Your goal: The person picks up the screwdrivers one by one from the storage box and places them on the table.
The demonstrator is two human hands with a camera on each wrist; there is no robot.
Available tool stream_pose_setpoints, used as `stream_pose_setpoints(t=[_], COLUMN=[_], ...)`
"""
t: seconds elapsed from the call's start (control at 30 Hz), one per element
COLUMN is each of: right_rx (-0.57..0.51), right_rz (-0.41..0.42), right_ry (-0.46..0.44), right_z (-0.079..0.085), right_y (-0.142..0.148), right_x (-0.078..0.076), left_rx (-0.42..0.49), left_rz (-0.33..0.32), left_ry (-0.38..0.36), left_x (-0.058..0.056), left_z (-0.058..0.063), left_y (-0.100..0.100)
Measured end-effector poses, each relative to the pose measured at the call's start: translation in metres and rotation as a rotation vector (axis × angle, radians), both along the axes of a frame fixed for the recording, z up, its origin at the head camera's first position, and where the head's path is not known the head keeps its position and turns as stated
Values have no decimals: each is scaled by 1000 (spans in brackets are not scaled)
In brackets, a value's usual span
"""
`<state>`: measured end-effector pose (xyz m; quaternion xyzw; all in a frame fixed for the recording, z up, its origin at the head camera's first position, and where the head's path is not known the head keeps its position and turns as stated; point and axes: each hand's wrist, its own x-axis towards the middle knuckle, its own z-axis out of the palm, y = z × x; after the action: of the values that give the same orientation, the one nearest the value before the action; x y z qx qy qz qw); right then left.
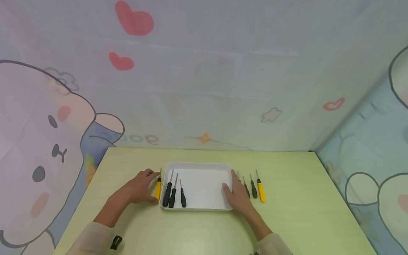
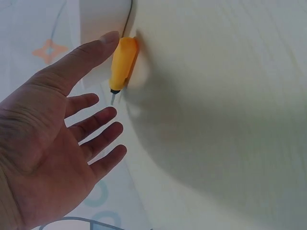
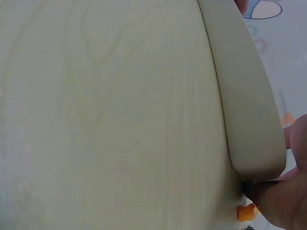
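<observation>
Black-collared yellow screwdriver (image 1: 158,190) beside spread, empty left hand (image 1: 141,187); right hand (image 1: 238,196) grips shallow white tray (image 1: 204,187).

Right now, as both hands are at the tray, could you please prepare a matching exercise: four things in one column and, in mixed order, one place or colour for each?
Things
1. Tray
2. Left hand
3. Right hand
4. Three screwdrivers inside the tray

Places or colours
A. Black handles
B. On the tray's right edge
C. White
D. By a yellow screwdriver, left of the tray

Pairs: 1-C; 2-D; 3-B; 4-A
</observation>
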<state>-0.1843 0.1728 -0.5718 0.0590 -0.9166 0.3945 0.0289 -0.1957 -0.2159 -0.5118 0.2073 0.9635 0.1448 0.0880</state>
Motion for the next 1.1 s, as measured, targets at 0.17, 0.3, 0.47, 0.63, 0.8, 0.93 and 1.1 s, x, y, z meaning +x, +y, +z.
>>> stream_pose_setpoints(t=[0.17,0.3,0.47,0.63,0.8,0.93,1.1], right_rx=[-6,-10,-13,-10,-7,-10,-9], right_rz=[3,6,4,2,2,4,1], right_ry=[-5,-1,-4,-6,-17,-17,-22], right_z=[2,2,2,1,2,2,3], right_y=[0,0,0,1,1,1,0], right_x=[0,-1,0,1,2,3,2], left_rx=[21,25,35,47,42,44,45], left_rz=[-17,-8,0,-6,-16,-23,-31], left_ry=[48,75,106,126,134,145,165], left_x=[-3,-5,-3,0,2,4,5], left_z=[11,20,31,37,39,41,43], left_y=[-4,-4,1,8,16,24,32])
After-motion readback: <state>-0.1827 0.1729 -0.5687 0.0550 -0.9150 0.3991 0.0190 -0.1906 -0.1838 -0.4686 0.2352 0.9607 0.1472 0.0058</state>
